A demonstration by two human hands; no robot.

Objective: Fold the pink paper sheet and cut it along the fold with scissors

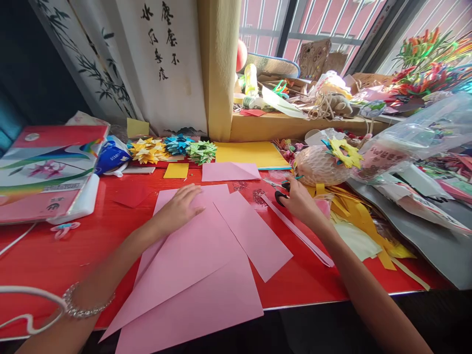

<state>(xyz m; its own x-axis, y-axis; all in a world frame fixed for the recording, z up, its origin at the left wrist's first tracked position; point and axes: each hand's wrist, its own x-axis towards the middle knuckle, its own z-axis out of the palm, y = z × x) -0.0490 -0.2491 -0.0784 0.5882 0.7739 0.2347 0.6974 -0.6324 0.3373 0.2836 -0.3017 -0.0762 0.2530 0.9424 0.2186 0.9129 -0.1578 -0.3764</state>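
Observation:
Large sheets of pink paper (191, 260) overlap at the middle of the red table, some hanging past its front edge. My left hand (183, 205) rests on the upper part of them, fingers stretched out and holding nothing. At the right, my right hand (300, 199) has its fingers closed at the black handles of a pair of scissors (280, 197), whose blades point to the far left. A narrower pink sheet (254, 231) lies between my hands. Thin pink strips (298, 231) lie just below the scissors, partly beside my right forearm.
Folded paper stars (179, 145) and yellow sheets (247, 153) line the back. A pink-and-white paper packet (47, 172) stands at the left, near a white cable (33, 290). Yellow strips (361, 226), plastic bags and a net-wrapped bundle (319, 164) crowd the right. Craft supplies fill the windowsill.

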